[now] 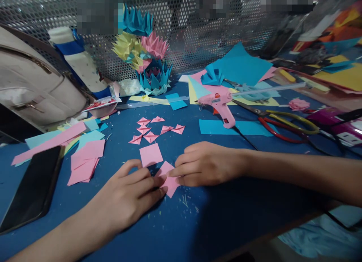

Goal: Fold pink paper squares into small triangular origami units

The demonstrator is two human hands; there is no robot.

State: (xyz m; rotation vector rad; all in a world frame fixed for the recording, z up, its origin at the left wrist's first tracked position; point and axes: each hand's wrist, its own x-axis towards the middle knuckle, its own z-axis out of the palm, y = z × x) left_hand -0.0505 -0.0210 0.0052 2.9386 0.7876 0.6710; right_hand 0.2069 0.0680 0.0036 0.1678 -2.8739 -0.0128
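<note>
A pink paper square [171,190] lies cornerwise on the blue table between my two hands, its left and right corners partly hidden under fingertips. My left hand [131,194] grips it from the left with fingers curled. From the right, my right hand [207,165] pinches the opposite side, fingers together. Another flat pink square [151,154] sits just above, near my left fingertips. Beyond it are several small folded pink paper pieces [144,129]. A stack of pink paper squares [85,165] rests to the left.
A black phone [34,182] and a white bag [36,77] stand at left. Behind are a bottle [79,62] and a folded paper flower stack [154,77]. A pink glue gun [219,103], scissors [283,122] and a blue paper strip [237,127] lie at right.
</note>
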